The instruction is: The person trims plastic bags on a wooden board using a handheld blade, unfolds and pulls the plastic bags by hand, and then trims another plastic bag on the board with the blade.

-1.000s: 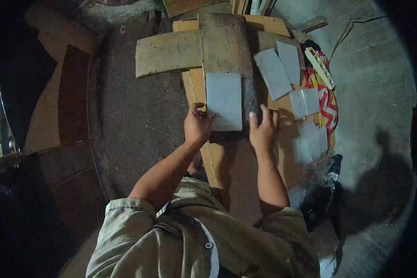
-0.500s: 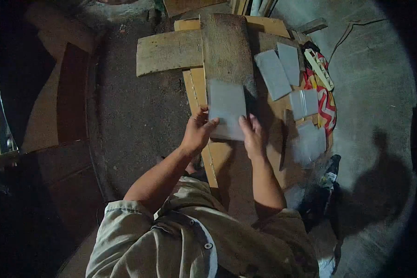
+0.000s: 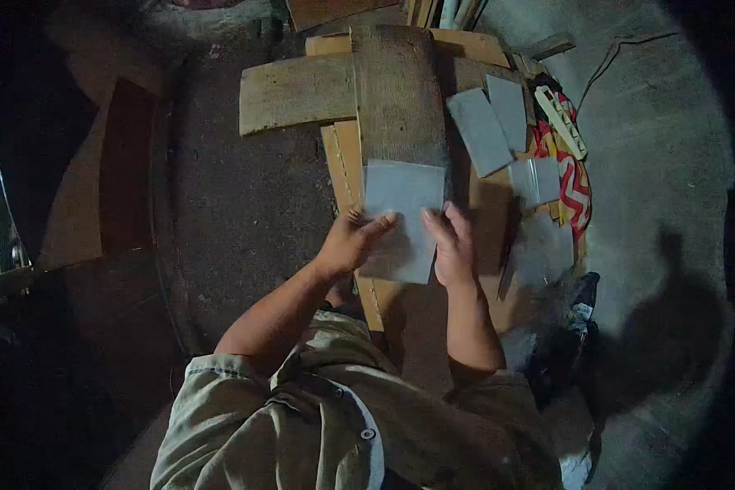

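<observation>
A pale, whitish rectangular sheet or packet (image 3: 402,192) is held between my two hands, tilted slightly, over the near end of a worn wooden board (image 3: 396,94). My left hand (image 3: 354,243) grips its left edge, the thumb lying on top. On the opposite edge, my right hand (image 3: 456,245) holds it with the thumb on the face and the fingers mostly behind. Whether it is one sheet or several layers I cannot tell.
To the right lie pale rectangular pieces (image 3: 480,131), clear plastic packets (image 3: 536,181), a cream slotted strip (image 3: 561,122) and a red-and-yellow patterned cloth (image 3: 576,192). Another board (image 3: 298,94) crosses at the left. A dark bag-like item (image 3: 576,327) rests at the lower right.
Both hands have closed on the pale sheet and brought it off the wooden board, nearer to my body. My right hand was apart from it at first.
</observation>
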`<move>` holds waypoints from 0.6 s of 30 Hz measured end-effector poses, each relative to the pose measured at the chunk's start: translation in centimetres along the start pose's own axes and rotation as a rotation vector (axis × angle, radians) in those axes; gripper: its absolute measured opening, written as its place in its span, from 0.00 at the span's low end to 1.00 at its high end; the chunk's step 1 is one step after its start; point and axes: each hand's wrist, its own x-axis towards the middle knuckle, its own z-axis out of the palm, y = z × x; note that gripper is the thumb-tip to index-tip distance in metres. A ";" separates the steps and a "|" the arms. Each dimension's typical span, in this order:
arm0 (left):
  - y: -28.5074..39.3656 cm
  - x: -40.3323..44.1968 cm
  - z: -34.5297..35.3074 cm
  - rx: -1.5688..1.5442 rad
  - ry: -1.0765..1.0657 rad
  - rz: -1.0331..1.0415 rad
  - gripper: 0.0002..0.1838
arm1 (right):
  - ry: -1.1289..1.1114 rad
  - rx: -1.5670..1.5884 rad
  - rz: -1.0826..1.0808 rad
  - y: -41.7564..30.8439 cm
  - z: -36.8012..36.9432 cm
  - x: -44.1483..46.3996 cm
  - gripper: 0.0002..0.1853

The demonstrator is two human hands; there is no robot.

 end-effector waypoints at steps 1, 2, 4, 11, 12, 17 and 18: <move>0.2 0.0 0.1 0.016 -0.007 0.011 0.16 | 0.003 0.001 0.000 0.2 0.0 0.0 0.11; 0.2 -0.1 0.3 0.017 -0.009 0.009 0.16 | 0.061 0.074 -0.009 0.3 0.3 -0.1 0.10; 0.4 -0.3 0.7 0.069 -0.010 0.012 0.16 | 0.043 0.045 -0.069 0.2 0.4 0.1 0.08; 1.2 0.2 1.0 -0.056 0.025 0.082 0.15 | 0.060 -0.212 -0.172 0.0 1.8 0.0 0.14; 1.0 0.3 1.0 -0.001 0.047 0.079 0.14 | 0.089 -0.281 -0.257 0.5 1.8 0.1 0.14; 1.2 0.6 0.5 0.022 0.034 0.110 0.14 | 0.086 -0.150 -0.179 -0.5 2.1 -0.2 0.13; 1.3 0.7 0.5 0.048 0.037 0.124 0.14 | 0.072 -0.095 -0.195 -0.6 2.3 -0.2 0.13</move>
